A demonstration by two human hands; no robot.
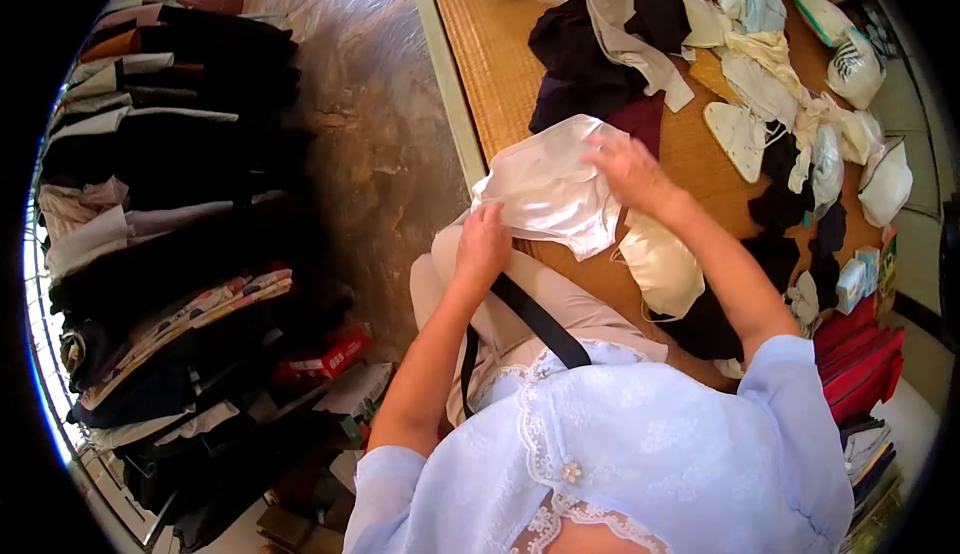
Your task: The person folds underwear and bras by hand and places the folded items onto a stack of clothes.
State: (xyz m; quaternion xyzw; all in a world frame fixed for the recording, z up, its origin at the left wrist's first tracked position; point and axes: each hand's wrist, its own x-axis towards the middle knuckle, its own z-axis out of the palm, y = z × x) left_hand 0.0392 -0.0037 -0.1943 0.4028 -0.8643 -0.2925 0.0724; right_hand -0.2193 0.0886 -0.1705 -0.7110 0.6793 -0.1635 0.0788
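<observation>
A pair of shiny white briefs (550, 189) lies spread across the near left corner of the wooden table, partly over the edge. My left hand (485, 241) is closed on its left side, fingers pinching the fabric. Over the right part of the garment is my right hand (630, 172), slightly blurred, with its fingers stretched out on or just above the cloth. A cream padded cup-shaped piece (660, 266) lies beneath my right forearm. Dark clothing (590, 59) is heaped just beyond the briefs.
The wooden table (490, 44) also bears a white triangular piece (737, 141), scattered light garments (765, 74) and plastic-wrapped bundles (857, 69). Red folders (860, 369) stand at right. Left of the table, a rack of hanging clothes (180, 154) lines the brown floor (370, 134).
</observation>
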